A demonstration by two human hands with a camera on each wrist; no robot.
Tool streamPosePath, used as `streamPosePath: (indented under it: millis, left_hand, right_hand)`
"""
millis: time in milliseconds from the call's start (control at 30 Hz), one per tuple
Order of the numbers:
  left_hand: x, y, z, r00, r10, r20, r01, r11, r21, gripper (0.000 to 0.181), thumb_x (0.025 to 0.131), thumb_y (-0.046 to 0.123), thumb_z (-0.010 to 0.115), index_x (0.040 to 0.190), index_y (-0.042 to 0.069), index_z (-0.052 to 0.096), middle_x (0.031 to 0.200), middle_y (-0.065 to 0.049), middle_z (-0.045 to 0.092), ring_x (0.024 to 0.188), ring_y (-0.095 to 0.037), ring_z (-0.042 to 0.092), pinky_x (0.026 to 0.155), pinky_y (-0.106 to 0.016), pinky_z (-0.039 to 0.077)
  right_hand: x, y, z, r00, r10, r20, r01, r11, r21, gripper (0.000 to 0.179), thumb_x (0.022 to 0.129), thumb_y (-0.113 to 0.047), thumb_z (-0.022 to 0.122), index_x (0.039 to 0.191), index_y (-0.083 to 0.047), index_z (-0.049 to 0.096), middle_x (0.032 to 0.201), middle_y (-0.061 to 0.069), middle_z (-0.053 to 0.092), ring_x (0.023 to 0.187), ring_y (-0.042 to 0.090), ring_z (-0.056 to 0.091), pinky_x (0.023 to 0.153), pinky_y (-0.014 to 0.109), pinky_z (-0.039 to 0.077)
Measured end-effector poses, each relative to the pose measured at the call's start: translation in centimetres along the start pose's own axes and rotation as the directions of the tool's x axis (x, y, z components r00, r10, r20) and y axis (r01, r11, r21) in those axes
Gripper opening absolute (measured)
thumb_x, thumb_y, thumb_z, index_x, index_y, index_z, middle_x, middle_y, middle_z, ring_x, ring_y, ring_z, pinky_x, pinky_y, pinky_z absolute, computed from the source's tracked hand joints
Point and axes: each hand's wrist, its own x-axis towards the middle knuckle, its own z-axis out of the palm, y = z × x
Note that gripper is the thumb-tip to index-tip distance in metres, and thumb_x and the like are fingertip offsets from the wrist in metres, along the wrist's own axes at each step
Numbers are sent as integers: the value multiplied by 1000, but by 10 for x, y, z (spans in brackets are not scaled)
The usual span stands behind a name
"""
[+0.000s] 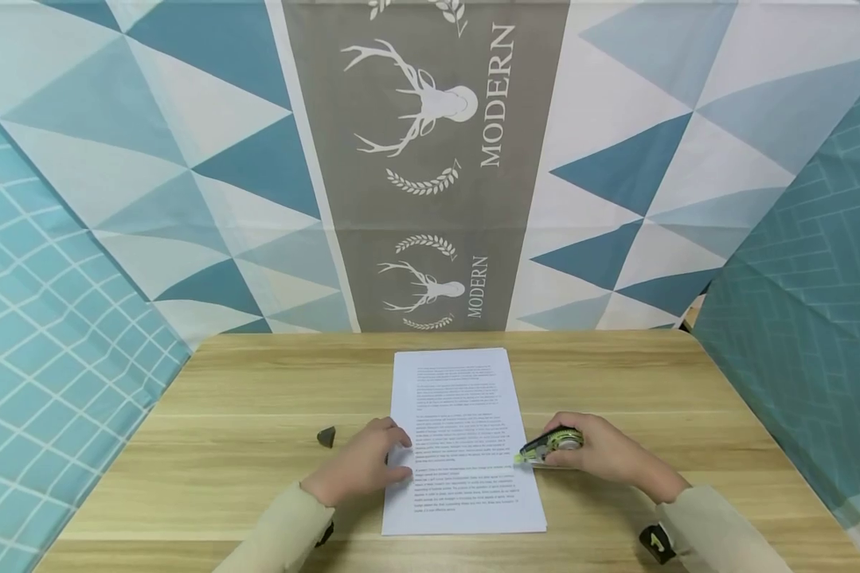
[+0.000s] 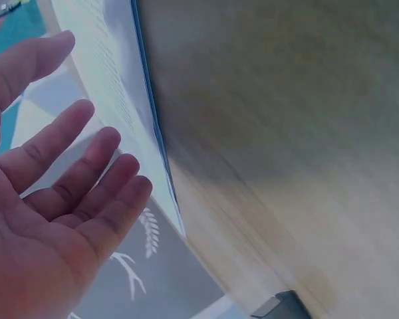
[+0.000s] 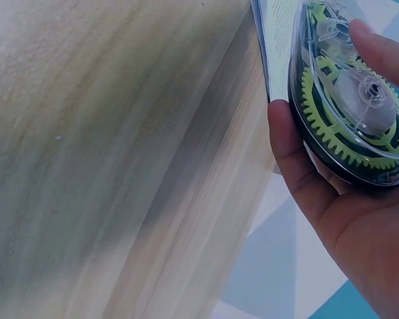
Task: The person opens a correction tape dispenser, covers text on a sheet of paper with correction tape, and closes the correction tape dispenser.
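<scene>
A stack of printed paper (image 1: pixel 447 382) lies on the wooden table. My right hand (image 1: pixel 605 450) grips a correction tape dispenser (image 1: pixel 560 442) at the paper's right edge, its tip over the end of a text line. In the right wrist view, green gears show through the clear case of the dispenser (image 3: pixel 356 100), which sits between thumb and fingers. At the left edge of the stack is my left hand (image 1: pixel 364 460), thumb and fingers apart and loosely bent. Nothing is in that palm (image 2: pixel 46 246); whether its fingertips touch the sheet I cannot tell.
A small dark cap-like piece (image 1: pixel 326 436) lies on the table (image 1: pixel 258 398), left of the left hand. Behind the table hangs a patterned cloth (image 1: pixel 430 199) with deer heads and triangles. Blue-green cloths hang at both sides.
</scene>
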Motion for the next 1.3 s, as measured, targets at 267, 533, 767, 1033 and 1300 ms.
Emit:
streamPosePath:
  millis: [267, 533, 767, 1033, 1300]
  left_hand:
    - [10, -7, 1, 999, -43, -30, 43, 999, -10, 35, 73, 22, 76, 99, 0, 65, 94, -6, 59, 78, -11, 45, 69, -27, 44]
    - [20, -10, -3, 998, -46, -31, 46, 999, -7, 37, 72, 21, 76, 99, -1, 64, 92, -7, 59, 76, -13, 45, 70, -28, 43]
    - [28, -14, -4, 998, -62, -29, 62, 998, -2, 37, 72, 22, 76, 98, -1, 64, 96, -9, 62, 86, -19, 54, 82, -38, 46]
    - [33, -20, -2, 998, -66, -23, 66, 998, 4, 39, 71, 24, 76, 99, 0, 64, 95, -8, 61, 85, -18, 54, 83, -38, 46]
    - [36, -19, -1, 996, -86, -22, 86, 996, 2, 38, 71, 23, 77, 98, 0, 64, 94, -9, 61, 85, -19, 54, 83, -38, 47]
  right_hand:
    - [4, -3, 2, 1000, -29, 5, 29, 999, 26, 24, 79, -34, 72, 98, -23, 63, 100, 0, 62, 82, 12, 54, 67, 21, 45]
    - [8, -8, 3, 999, -36, 3, 36, 998, 56, 27, 79, -33, 73, 99, -19, 63, 101, 4, 62, 83, 14, 54, 65, 22, 46]
    - [11, -7, 4, 999, -47, -9, 47, 997, 54, 26, 78, -33, 73, 98, -19, 63, 100, 5, 62, 82, 14, 55, 64, 22, 46]
    - [14, -8, 3, 999, -48, -22, 49, 997, 55, 27, 78, -31, 74, 99, -18, 64, 105, 6, 63, 85, 16, 55, 66, 22, 47]
    - [18, -10, 4, 998, -61, -20, 62, 996, 56, 27, 78, -32, 74, 100, -19, 64, 104, 4, 64, 85, 15, 56, 68, 22, 46]
